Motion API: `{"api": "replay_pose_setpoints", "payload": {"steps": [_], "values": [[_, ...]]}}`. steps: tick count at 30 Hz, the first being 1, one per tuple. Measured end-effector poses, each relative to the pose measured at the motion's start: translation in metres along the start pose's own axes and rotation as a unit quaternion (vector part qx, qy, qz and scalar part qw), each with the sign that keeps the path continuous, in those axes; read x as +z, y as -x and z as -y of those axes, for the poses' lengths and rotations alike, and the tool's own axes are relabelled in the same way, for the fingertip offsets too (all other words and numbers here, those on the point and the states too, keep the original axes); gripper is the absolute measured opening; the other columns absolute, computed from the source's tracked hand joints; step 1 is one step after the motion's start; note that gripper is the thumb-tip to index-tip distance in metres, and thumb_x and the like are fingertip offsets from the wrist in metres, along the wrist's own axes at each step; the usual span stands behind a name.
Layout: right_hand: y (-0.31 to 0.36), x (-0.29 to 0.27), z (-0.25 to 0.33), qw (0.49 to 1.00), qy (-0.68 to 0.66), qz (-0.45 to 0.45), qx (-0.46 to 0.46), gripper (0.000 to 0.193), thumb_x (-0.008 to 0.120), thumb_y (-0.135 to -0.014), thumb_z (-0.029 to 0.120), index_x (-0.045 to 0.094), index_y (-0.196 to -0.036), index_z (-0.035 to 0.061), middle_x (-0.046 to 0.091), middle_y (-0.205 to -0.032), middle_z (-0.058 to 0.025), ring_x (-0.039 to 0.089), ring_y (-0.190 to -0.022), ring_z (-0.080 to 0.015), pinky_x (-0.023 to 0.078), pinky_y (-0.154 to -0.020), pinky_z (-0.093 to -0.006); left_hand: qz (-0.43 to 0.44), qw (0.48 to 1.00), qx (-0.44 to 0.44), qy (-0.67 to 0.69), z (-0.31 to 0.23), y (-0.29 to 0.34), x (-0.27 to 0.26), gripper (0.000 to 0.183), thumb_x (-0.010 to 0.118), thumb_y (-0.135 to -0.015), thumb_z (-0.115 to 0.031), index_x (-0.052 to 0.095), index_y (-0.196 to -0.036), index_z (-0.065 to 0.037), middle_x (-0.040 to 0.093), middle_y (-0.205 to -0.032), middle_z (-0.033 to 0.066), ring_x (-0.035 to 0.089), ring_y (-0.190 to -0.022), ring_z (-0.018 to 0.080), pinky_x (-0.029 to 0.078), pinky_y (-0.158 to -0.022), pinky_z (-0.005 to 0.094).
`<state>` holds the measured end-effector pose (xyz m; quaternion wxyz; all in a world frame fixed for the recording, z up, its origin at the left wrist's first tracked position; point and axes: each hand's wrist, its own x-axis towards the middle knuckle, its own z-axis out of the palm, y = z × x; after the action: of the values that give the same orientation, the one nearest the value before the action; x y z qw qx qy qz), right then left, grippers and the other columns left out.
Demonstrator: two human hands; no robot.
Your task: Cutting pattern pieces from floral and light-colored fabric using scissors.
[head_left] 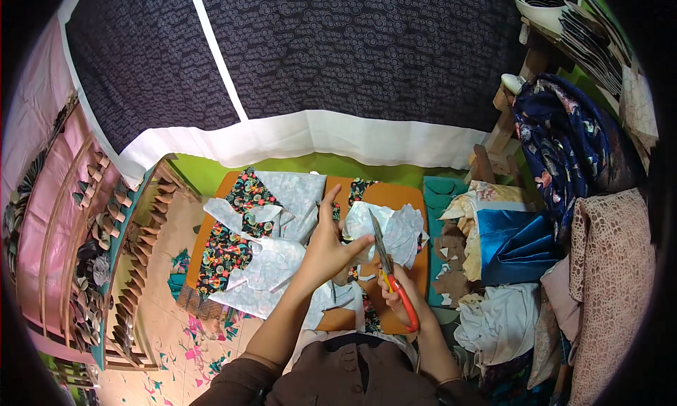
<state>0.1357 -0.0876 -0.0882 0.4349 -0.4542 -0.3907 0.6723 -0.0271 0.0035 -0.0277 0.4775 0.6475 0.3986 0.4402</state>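
My right hand (400,299) grips red-handled scissors (384,254), blades pointing up and away from me. My left hand (326,245) holds up a piece of pale white patterned fabric (395,230), thumb on its lower edge, fingers raised. The scissor blades lie against that piece. Beneath both hands is an orange work board (392,194) covered with pale fabric pieces (293,198) and black floral fabric pieces (236,240).
A dark patterned cloth with a white border (317,60) hangs behind. Racks of small folded pieces (106,251) stand at the left. Piled fabrics, blue (511,240), navy floral (564,134) and pink lace (610,279), fill the right. Fabric scraps (204,335) litter the floor.
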Motion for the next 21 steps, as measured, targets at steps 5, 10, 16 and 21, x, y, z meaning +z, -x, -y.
{"api": "replay_pose_setpoints", "payload": {"steps": [5,10,16,21], "values": [[0.001,-0.001,-0.006,0.983,0.127,0.030,-0.130,0.063,0.047,-0.078,0.056,0.037,-0.107,-0.0001,0.041,-0.068,-0.0043,0.044,-0.061,-0.0132,0.039,-0.055,-0.0276,-0.022,0.996,0.046,0.078,0.005,0.000,0.003,0.073,0.067,-0.071,-0.010,0.022,-0.128,-0.005,0.055,-0.079,0.0101,0.052,-0.069,0.0129,0.043,-0.064,0.0251],[0.001,0.006,-0.011,0.999,-0.025,0.017,-0.010,0.059,0.040,-0.082,0.054,0.036,-0.115,0.0053,0.035,-0.075,0.0021,0.034,-0.056,-0.0017,0.029,-0.045,-0.0130,-0.032,0.999,0.020,0.001,0.004,0.001,0.003,0.072,0.066,-0.071,-0.011,0.021,-0.128,-0.005,0.056,-0.073,0.0084,0.050,-0.063,0.0104,0.039,-0.057,0.0220],[0.009,0.011,-0.003,0.991,0.050,0.043,-0.119,0.061,0.040,-0.081,0.057,0.039,-0.108,0.0027,0.041,-0.069,0.0010,0.043,-0.058,-0.0070,0.041,-0.054,-0.0212,-0.054,0.997,0.052,0.001,0.003,0.002,0.008,0.075,0.064,-0.072,-0.010,0.017,-0.130,-0.006,0.056,-0.074,0.0097,0.048,-0.061,0.0104,0.039,-0.056,0.0218],[0.010,0.009,0.001,0.984,0.111,0.026,-0.136,0.071,0.038,-0.078,0.063,0.040,-0.114,0.0019,0.045,-0.067,-0.0012,0.046,-0.057,-0.0082,0.042,-0.053,-0.0237,-0.067,0.996,0.055,0.028,0.005,0.000,0.008,0.075,0.064,-0.072,-0.009,0.016,-0.130,-0.006,0.054,-0.071,0.0068,0.047,-0.061,0.0104,0.038,-0.055,0.0206]]}}
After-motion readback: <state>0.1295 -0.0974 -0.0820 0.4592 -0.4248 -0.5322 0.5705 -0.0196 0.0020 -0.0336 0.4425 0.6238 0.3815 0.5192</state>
